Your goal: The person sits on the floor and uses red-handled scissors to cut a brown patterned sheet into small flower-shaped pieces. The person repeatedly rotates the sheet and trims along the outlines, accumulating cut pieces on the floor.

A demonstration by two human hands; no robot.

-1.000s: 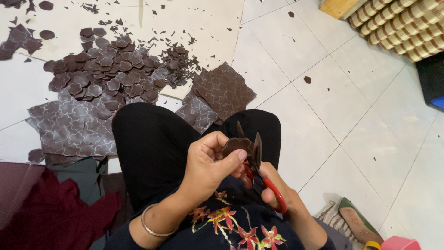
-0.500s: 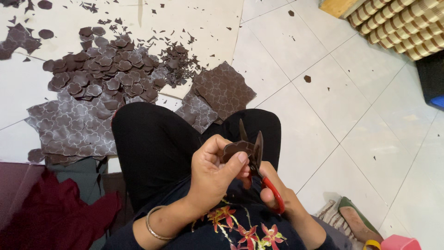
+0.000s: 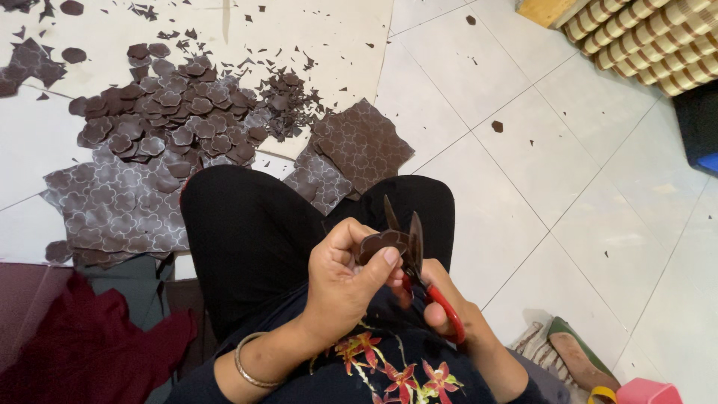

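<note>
Seated on tile, legs in black. Left hand (image 3: 348, 280) pinches a small dark-brown flower cutout (image 3: 380, 245) between thumb and fingers, held over the lap. Right hand (image 3: 441, 307) is closed round the red handles of scissors (image 3: 410, 247); blades stand parted, points up, one blade either side of the cutout's right edge.

Pile of finished cutouts (image 3: 168, 123) lies on the floor ahead and to the left, resting partly on a patterned brown sheet (image 3: 112, 209). Another patterned sheet (image 3: 355, 150) sits just beyond the knee. Fine scraps (image 3: 288, 93) are scattered near the pile. Dark red cloth (image 3: 67, 352) at lower left. Shoe (image 3: 580, 359) at lower right.

Risks, as judged: the left thumb tip sits just beside the blades, so a closing cut taken too deep could nick it. The piece is small and held only by a pinch; turning it against the blades could twist it loose into the lap. A drifting cut would clip a petal and spoil the outline.
</note>
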